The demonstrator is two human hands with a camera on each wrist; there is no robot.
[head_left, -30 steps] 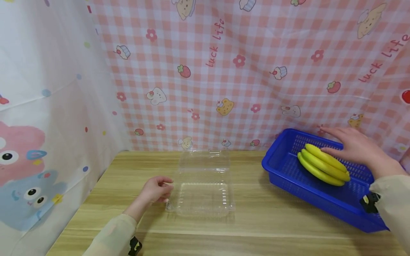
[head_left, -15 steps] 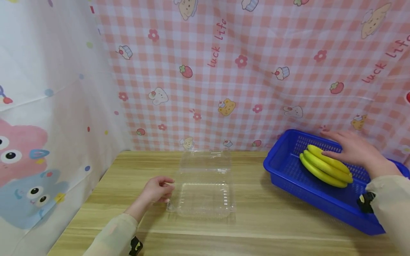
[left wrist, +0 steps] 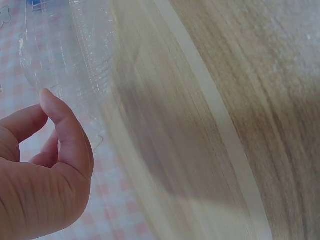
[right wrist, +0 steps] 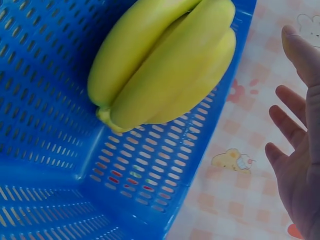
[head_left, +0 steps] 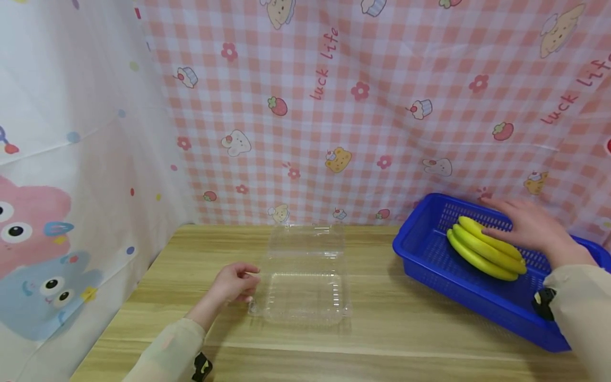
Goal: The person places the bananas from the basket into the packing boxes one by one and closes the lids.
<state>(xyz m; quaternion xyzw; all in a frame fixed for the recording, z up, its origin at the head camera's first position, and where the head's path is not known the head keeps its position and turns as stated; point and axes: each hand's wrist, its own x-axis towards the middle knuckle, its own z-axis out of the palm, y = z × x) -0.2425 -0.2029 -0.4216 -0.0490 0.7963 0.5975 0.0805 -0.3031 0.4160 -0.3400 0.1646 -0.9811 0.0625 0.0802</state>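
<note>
A transparent plastic clamshell box (head_left: 305,297) lies with its lid folded back at the middle of the table. At its left edge is my left hand (head_left: 231,282), fingers loosely bent. The left wrist view shows the thumb (left wrist: 59,112) right at the box's edge, with a gap between thumb and fingers. On the right, a bunch of yellow bananas (head_left: 482,246) lies in a blue perforated plastic basket (head_left: 458,302). My right hand (head_left: 530,225) is spread over the bananas' back side, holding nothing. In the right wrist view its fingers (right wrist: 285,125) are apart from the bananas (right wrist: 165,70).
The wooden table (head_left: 382,339) ends against a pink checked cloth (head_left: 305,132) behind the box and basket. A white cloth (head_left: 119,175) with cartoon prints hangs along the left side. Dark wrist devices (head_left: 201,367) sit under both sleeves.
My right hand has come down a little over the bananas. The left hand stays at the box's edge. The whole head view has shifted slightly.
</note>
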